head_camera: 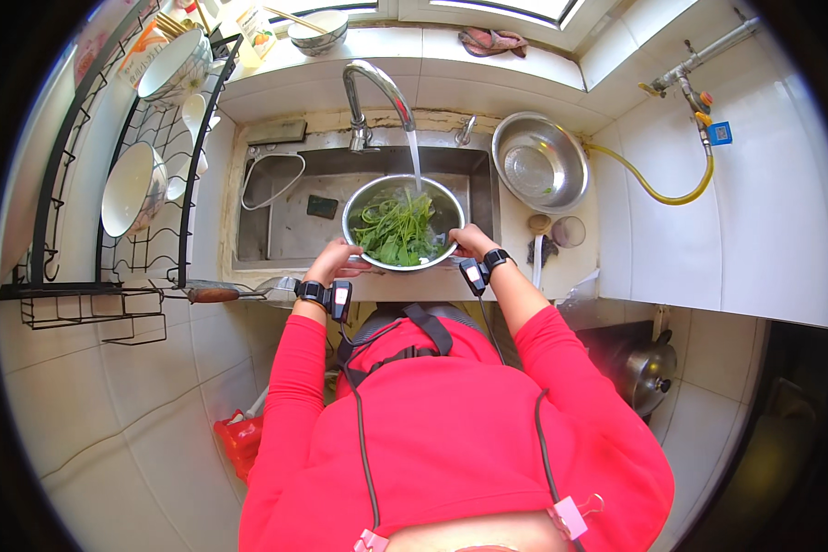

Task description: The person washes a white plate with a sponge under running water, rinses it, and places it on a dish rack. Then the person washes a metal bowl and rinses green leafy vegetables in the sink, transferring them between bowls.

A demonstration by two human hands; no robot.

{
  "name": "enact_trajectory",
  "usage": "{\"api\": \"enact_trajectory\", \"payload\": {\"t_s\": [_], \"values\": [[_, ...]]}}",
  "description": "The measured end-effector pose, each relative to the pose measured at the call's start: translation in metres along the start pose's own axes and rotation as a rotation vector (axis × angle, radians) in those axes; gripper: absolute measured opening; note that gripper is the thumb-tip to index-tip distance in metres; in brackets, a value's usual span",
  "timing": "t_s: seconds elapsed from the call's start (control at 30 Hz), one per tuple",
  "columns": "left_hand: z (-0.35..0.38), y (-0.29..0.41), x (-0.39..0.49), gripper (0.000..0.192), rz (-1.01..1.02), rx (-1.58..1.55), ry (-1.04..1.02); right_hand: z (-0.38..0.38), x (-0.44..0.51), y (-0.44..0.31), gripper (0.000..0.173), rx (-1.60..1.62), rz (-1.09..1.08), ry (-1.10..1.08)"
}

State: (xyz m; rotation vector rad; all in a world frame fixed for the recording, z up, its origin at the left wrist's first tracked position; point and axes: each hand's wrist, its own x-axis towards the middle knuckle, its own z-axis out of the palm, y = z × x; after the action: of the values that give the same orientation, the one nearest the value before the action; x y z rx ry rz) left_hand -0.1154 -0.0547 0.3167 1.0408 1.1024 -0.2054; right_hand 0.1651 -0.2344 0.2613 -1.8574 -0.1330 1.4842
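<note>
A round metal basin (pixel 346 214) holds leafy greens (pixel 397 231) in water, at the front part of the steel sink (pixel 297 200). My left hand (pixel 338 261) grips the basin's lower left rim, and my right hand (pixel 470 241) grips its right rim. Water (pixel 415 159) runs from the curved chrome faucet (pixel 379 69) into the basin, at its back edge. A dark scouring pad (pixel 322 206) lies on the sink floor, left of the basin.
An empty steel bowl (pixel 539 162) stands on the counter right of the sink, with a brush (pixel 538 248) and a small glass (pixel 568 232) in front. A black dish rack (pixel 200 138) with bowls is at left. A metal-headed utensil with a wooden handle (pixel 214 295) lies near my left wrist.
</note>
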Motion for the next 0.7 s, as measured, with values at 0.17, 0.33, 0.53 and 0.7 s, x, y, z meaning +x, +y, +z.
{"api": "enact_trajectory", "payload": {"t_s": [0.17, 0.33, 0.53, 0.7], "values": [[0.0014, 0.0001, -0.0043, 0.030, 0.004, 0.014, -0.009, -0.0003, 0.0014, 0.0019, 0.014, -0.009, -0.009, 0.020], [0.0028, 0.0025, -0.0081, 0.032, 0.001, 0.020, 0.002, -0.0007, 0.0021, 0.0039, 0.014, -0.040, -0.004, 0.004], [0.0036, 0.0035, -0.0100, 0.036, 0.020, 0.009, -0.004, -0.0025, 0.0021, 0.0013, 0.014, -0.043, -0.019, -0.028], [0.0036, 0.0031, -0.0077, 0.037, 0.016, 0.009, -0.003, -0.0039, 0.0049, 0.0025, 0.013, -0.063, -0.010, -0.025]]}}
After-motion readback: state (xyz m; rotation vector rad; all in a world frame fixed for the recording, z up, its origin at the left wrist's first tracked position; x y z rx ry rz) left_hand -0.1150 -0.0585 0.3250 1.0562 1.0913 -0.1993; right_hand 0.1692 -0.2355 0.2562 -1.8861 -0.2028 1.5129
